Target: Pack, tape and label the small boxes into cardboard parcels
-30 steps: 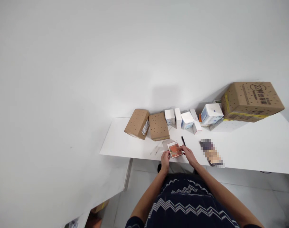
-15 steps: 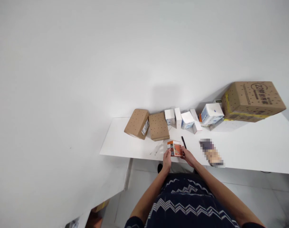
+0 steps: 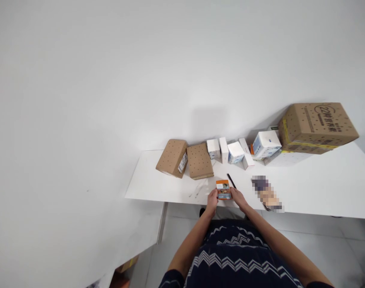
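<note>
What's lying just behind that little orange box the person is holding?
Behind the orange box, held by the left hand and right hand, a black pen lies on the white table. The box hides whatever is under it.

Blurred patch (image 3: 266, 194) — small box's (image 3: 223, 189) print unreadable

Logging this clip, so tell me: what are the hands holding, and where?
A small orange box, left hand on its left edge, right hand on its right edge.
</note>
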Action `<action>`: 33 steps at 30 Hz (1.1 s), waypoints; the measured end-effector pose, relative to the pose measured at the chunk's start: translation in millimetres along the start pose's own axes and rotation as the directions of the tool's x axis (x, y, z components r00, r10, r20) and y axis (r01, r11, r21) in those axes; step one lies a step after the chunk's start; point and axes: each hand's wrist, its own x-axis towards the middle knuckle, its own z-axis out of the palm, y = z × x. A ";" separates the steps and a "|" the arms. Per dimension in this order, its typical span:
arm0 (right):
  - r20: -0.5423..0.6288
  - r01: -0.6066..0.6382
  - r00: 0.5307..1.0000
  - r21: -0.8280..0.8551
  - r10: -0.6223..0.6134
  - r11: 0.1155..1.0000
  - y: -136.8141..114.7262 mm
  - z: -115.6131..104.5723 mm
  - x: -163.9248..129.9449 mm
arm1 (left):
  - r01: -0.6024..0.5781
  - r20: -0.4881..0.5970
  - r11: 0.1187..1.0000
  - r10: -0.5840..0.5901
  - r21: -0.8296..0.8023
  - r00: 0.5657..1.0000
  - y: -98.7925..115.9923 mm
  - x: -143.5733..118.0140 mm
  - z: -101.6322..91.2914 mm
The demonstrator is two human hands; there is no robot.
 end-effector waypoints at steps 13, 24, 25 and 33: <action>-0.021 0.212 0.977 0.027 -0.211 0.977 -2.3 -7.3 8.0 | -0.068 -0.061 0.993 0.062 -0.099 0.996 -7.4 -6.6 -6.6; -0.059 0.187 0.976 -0.264 -0.209 0.946 -5.0 -8.1 5.6 | -0.079 -0.029 0.995 0.077 -0.057 0.997 -9.3 -10.0 -7.6; -0.086 0.162 0.977 -0.292 -0.195 0.943 -4.7 -9.4 5.7 | -0.077 -0.033 0.996 0.076 -0.040 0.997 -9.8 -10.0 -7.9; -0.147 -0.024 0.988 -0.473 -0.052 0.881 -3.4 -26.8 8.6 | -0.314 -0.056 0.905 0.343 0.287 0.938 -5.3 -25.9 -3.7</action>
